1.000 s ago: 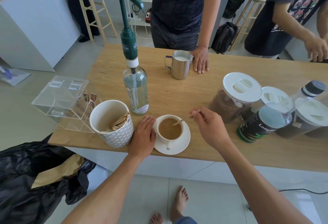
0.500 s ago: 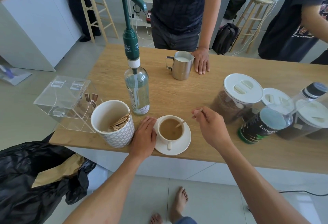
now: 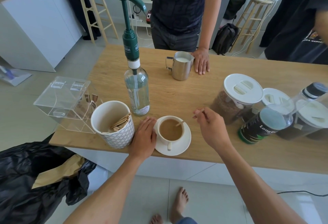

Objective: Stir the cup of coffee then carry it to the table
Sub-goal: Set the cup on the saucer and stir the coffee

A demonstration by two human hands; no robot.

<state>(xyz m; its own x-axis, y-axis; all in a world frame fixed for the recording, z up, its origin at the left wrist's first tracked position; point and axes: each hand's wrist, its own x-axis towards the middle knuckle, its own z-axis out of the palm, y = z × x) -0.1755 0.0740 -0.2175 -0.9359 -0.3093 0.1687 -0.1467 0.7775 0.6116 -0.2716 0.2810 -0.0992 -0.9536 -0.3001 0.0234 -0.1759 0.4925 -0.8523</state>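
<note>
Got the cup on its saucer at the counter's near edge, between both hands. Pinching the stirrer with the right hand, slanted up and right out of the coffee. Bracing the saucer's left rim with a flat, straight-fingered left hand.

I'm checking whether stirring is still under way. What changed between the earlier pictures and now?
Very little. The right hand still pinches the stirrer, whose tip has shifted only slightly in the coffee cup. The bystander's forearm at the far right has withdrawn toward the frame's edge. The left hand stays flat beside the saucer; bottle, jars and milk jug have not moved.
</note>
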